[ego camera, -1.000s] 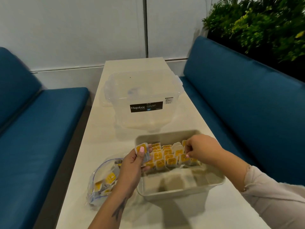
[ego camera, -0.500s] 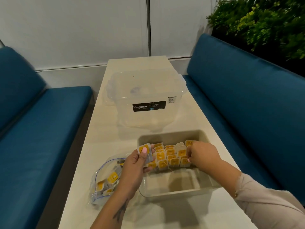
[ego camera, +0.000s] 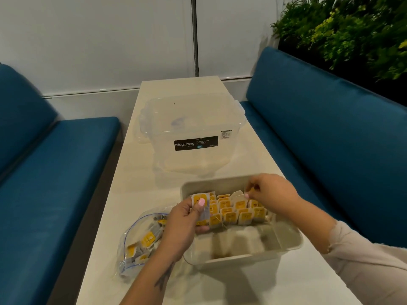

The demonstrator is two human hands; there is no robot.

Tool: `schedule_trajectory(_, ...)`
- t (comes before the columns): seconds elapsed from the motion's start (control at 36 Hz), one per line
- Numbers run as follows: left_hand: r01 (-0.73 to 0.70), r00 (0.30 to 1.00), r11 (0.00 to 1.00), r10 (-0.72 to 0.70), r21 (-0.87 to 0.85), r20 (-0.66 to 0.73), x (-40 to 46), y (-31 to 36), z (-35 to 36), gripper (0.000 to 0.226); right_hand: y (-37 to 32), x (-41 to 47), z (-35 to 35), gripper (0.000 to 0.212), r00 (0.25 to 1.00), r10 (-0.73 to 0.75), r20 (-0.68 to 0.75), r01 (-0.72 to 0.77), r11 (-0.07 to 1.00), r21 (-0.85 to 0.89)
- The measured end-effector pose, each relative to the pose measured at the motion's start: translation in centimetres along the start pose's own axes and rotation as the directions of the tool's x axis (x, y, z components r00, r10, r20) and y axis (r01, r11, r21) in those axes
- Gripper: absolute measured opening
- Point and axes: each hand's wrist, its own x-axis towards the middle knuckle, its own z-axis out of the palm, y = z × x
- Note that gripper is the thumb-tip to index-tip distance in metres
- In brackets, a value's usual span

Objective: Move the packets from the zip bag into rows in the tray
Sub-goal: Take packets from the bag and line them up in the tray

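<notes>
So the left hand (ego camera: pixel 187 219) is basically acting as a dispenser here: fingers and thumb curled round a small stack of packets (ego camera: pixel 198 200), held upright at the left edge of the tray (ego camera: pixel 284 246) so the next one is right there to grab. The right hand (ego camera: pixel 267 193) is over the far right end of the tray, fingertips pinched on what looks like a single packet at the back row, though it's mostly hidden by the fingers so I can't say for sure how it sits. My guess is it's slotting that one in to finish the back row.

The filed packets (ego camera: pixel 236 211) stand on edge in a few rows across the far half of the tray, and the near half is bare, so there's room for plenty more. The zip bag (ego camera: pixel 141 241) lies open on the table (ego camera: pixel 123 194) just left of the tray, close to the feeding hand, with a good pile inside. A clear storage box (ego camera: pixel 193 135) sits further back.

Compared with half a second ago the right hand has shifted up and toward the tray's far right corner, while the left hand hasn't really budged with its stack
</notes>
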Motion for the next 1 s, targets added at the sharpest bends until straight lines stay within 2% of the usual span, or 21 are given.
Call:
schedule_trajectory(0.08, -0.002, 1.000, 0.999, 0.003, 0.032, -0.022, 0.5, -0.1, 0.6, 0.028, -1.6, -0.4, -1.9, 0.007, 0.996, -0.084, 0.035, 0.073, 0.967, 0.244)
schedule_trajectory(0.17, -0.019, 1.000, 0.999, 0.020, 0.037, -0.014, 0.7, 0.1, 1.2, 0.024, -3.6, -0.9, -3.2, 0.012, 0.976, -0.185, 0.111, 0.140, 0.934, 0.328)
schedule_trajectory(0.25, -0.044, 0.999, 0.995, 0.044, 0.086, 0.010, 0.7, 0.6, 1.8, 0.020, -4.8, -1.2, -3.2, 0.013, 0.963, -0.226, 0.144, 0.179, 0.943, 0.280)
schedule_trajectory(0.36, -0.062, 0.998, 0.983, 0.061, 0.173, 0.014, 0.8, 0.6, 2.2, 0.029, -5.2, -1.4, -2.8, 0.007, 0.960, -0.250, 0.129, 0.216, 0.948, 0.233)
schedule_trajectory(0.42, -0.091, 0.996, 0.967, 0.089, 0.237, 0.021, 0.9, 0.3, 2.3, 0.021, -5.0, -1.5, -2.8, 0.005, 0.960, -0.247, 0.130, 0.218, 0.955, 0.202)
schedule_trajectory(0.47, -0.119, 0.993, 0.960, 0.113, 0.251, 0.039, 0.7, 0.3, 2.3, 0.005, -4.6, -1.5, -2.9, 0.003, 0.962, -0.236, 0.137, 0.213, 0.963, 0.164)
schedule_trajectory(0.56, -0.197, 0.979, 0.937, 0.201, 0.289, 0.015, 0.6, -0.2, 1.8, 0.033, -3.6, -1.5, -3.3, 0.005, 0.962, -0.218, 0.162, 0.206, 0.975, 0.088)
schedule_trajectory(0.67, -0.343, 0.918, 0.822, 0.395, 0.455, -0.021, 0.7, -0.9, 0.6, 0.049, -1.5, -1.5, -3.5, 0.006, 0.970, -0.153, 0.191, 0.166, 0.984, -0.058)
schedule_trajectory(0.83, -0.329, 0.906, 0.786, 0.420, 0.523, -0.061, 0.9, -2.1, -0.2, 0.041, 1.5, -1.4, -1.8, 0.003, 0.979, -0.067, 0.191, 0.113, 0.963, -0.245)
schedule_trajectory(1.0, -0.326, 0.916, 0.796, 0.400, 0.509, -0.039, 0.5, -2.4, 0.1, 0.041, 2.9, -1.5, 0.4, 0.013, 0.986, -0.051, 0.160, 0.107, 0.926, -0.362)
